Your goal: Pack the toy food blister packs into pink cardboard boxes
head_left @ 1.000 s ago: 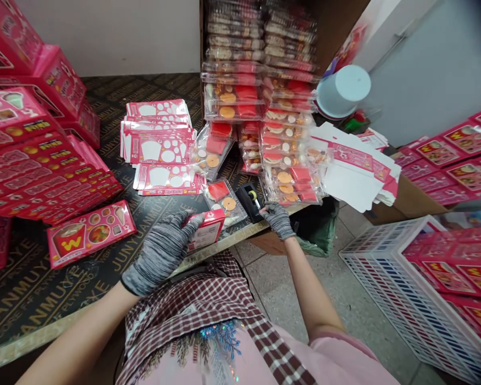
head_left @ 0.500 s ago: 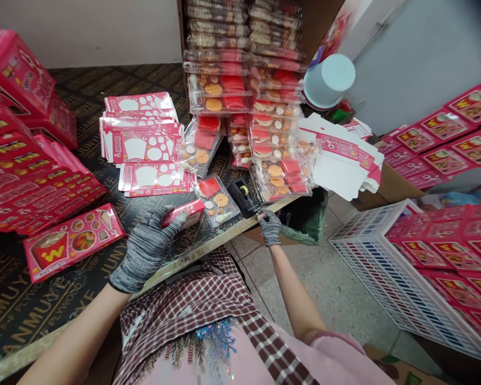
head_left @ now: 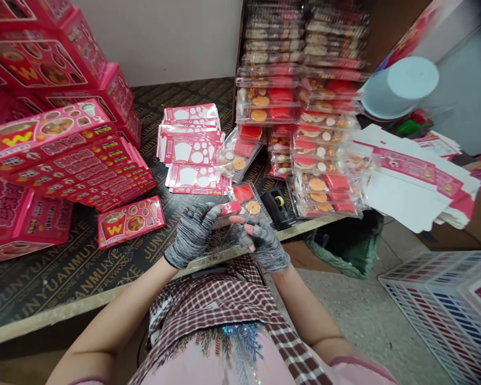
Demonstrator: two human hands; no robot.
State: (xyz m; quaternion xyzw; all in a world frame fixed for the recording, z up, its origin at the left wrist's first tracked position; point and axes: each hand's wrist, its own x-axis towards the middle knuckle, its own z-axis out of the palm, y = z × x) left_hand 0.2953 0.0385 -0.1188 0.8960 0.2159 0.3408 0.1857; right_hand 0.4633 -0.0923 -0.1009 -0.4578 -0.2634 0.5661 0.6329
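Observation:
My left hand (head_left: 196, 232), in a grey knit glove with bare fingertips, grips a small pink box (head_left: 230, 207) above the table's front edge. Gloved alike, my right hand (head_left: 266, 246) reaches to the near end of that box with a finger stretched out and its fingertips apart. Any small piece on those fingertips is too small to make out. Beside the hands stands a black tape dispenser (head_left: 278, 208) with a yellow roll. Behind the box lies a clear pack of toy food pieces (head_left: 253, 207), partly covered by my hands.
A finished-looking pink box (head_left: 131, 222) lies flat at left, before tall stacks of pink boxes (head_left: 84, 155). Printed cards (head_left: 198, 179) and piled clear packs (head_left: 324, 184) lie behind. White flattened cartons (head_left: 404, 198), a green-lined bin (head_left: 344, 254) and a white crate (head_left: 436, 299) are at right.
My right hand has left the tape dispenser and come left to the small box in my left hand. The camera view has turned left, shifting the scene rightward.

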